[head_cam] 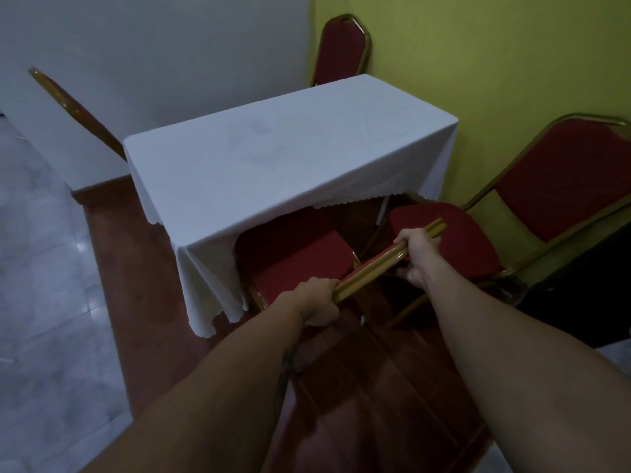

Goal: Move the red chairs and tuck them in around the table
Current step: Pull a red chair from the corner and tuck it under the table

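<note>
A table under a white cloth stands near a corner. Directly below me is a red chair with a gold frame; its seat reaches partly under the near table edge. My left hand grips the left end of its gold top rail, and my right hand grips the right end. A second red chair stands at the right, its seat by the table corner. A third red chair sits at the far end. A fourth chair's back shows at the left side.
A green wall runs close behind the right chair, and a white wall stands behind the table. Dark red floor lies under the table; pale tiles spread to the left. A dark object sits low at the right.
</note>
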